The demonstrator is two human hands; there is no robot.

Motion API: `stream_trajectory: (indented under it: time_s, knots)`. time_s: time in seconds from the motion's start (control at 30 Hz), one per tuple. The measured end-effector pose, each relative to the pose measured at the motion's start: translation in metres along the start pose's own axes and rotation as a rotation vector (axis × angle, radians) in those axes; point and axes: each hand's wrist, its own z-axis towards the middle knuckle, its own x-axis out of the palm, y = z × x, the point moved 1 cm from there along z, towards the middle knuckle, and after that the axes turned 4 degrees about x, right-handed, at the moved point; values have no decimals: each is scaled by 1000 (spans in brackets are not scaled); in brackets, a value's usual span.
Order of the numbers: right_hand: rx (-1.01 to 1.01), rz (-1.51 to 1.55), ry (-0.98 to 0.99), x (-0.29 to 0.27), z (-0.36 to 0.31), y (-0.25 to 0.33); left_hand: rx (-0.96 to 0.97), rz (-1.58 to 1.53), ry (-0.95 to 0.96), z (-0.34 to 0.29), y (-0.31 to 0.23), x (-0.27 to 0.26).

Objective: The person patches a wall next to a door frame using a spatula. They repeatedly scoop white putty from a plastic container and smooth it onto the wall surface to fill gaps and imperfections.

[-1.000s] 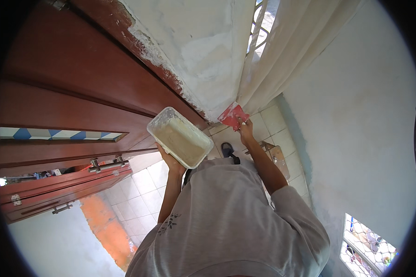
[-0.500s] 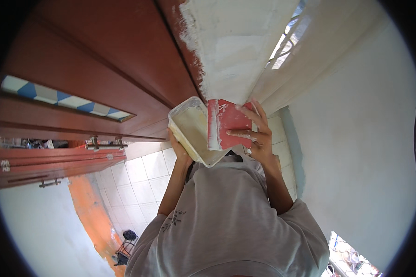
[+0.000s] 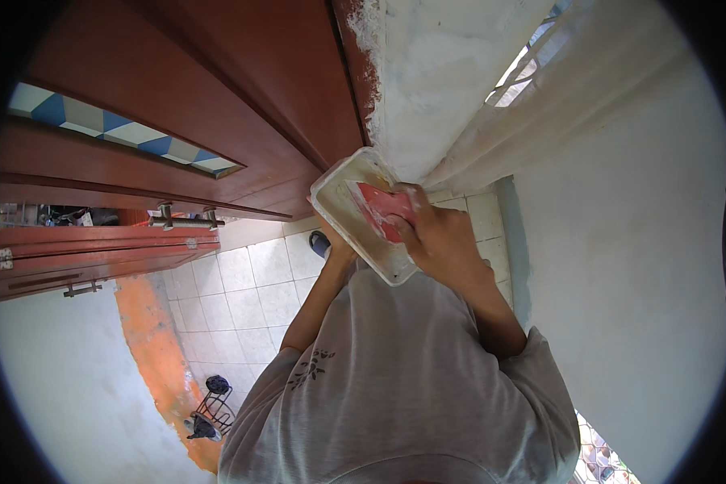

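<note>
Scraper [image 3: 377,208], clear of the tub [image 3: 337,191] a second ago, now reaches inside, so work apparently shifts there, right hand [image 3: 445,240] clamped on scraper, left hand [image 3: 338,236] on tub.

A loose grey T-shirt [image 3: 419,355] with wide, short sleeves [image 3: 534,373] fills the lower centre of the frame, a cluster of dark, leaf-shaped marks [image 3: 315,368] printed at its left, while a dark sandal [image 3: 319,243] shows just left of the middle
</note>
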Motion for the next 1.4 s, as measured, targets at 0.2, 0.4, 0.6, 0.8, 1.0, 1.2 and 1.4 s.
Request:
stream_trajectory:
  time_s: [0.2,0.4,0.6,0.8,1.0,1.2,1.4]
  knots:
    - [47,-173,131,14,11,7,-50,-33,124,-1,15,-18]
    - [48,-149,155,28,16,5,-34,-1,124,-2,19,-30]
    - [32,-103,111,39,18,-4,-1,25,203,-1,13,-29]
    - [113,68,131,53,19,-22,118,68,-255,4,15,-29]
    - [103,145,109,35,17,-30,126,130,-239,9,15,-35]
    - [192,352,-34,-6,12,-38,87,190,-298,10,12,3]
    - [262,294,-46,-8,9,-49,72,313,-342,9,12,49]
